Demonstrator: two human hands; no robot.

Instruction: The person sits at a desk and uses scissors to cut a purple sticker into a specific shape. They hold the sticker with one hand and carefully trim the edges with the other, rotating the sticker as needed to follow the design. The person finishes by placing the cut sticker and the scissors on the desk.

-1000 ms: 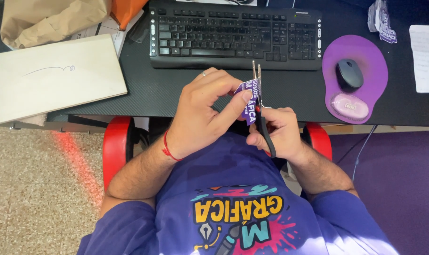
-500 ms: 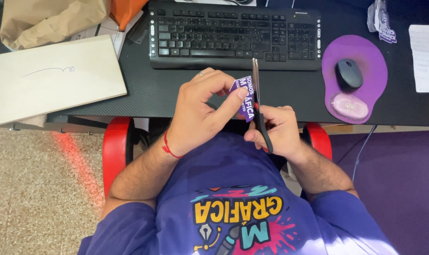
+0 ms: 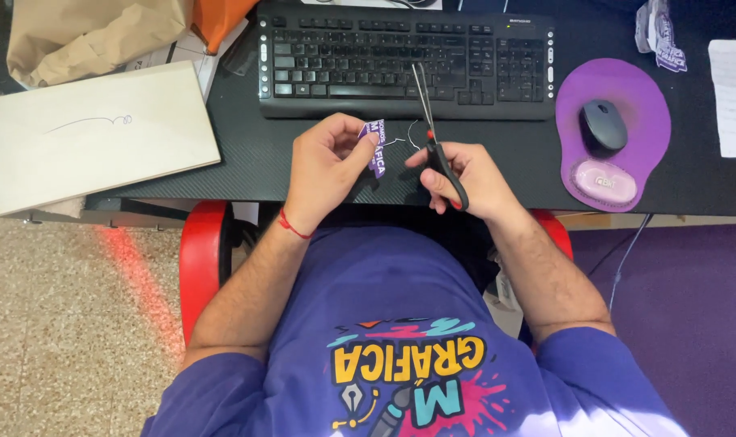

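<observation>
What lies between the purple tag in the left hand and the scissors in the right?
In the head view, only a thin white thread crosses from the purple tag toward the scissors; beneath it the dark desk is bare.

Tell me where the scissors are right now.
In the head view the scissors are in the right hand, just right of centre, with blades pointing up over the keyboard, beside the small purple tag held by the left hand.
</observation>
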